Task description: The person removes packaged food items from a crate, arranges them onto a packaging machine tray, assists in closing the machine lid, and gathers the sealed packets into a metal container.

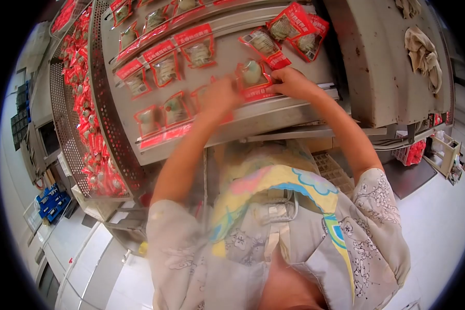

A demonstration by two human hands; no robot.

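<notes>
My right hand [296,84] has its fingers closed at the right edge of a red and clear packet [252,73] with a pale greenish, egg-like item inside. That packet lies at the front edge of a metal machine bed [227,56]. My left hand [223,97], smeared by motion, is just left of the same packet, over the front row. Beside it lie more packets [174,109] of the same kind, their red ends along the front metal bar [289,98]. Behind my right hand is a loose pile of filled packets [292,28].
A second row of packets [165,64] lies along a bar farther back. On the left stands a perforated metal bin [108,93] beside heaped red packets [90,129]. A metal housing [380,62] with a crumpled cloth [422,57] is on the right. Blue crates [53,201] stand on the floor.
</notes>
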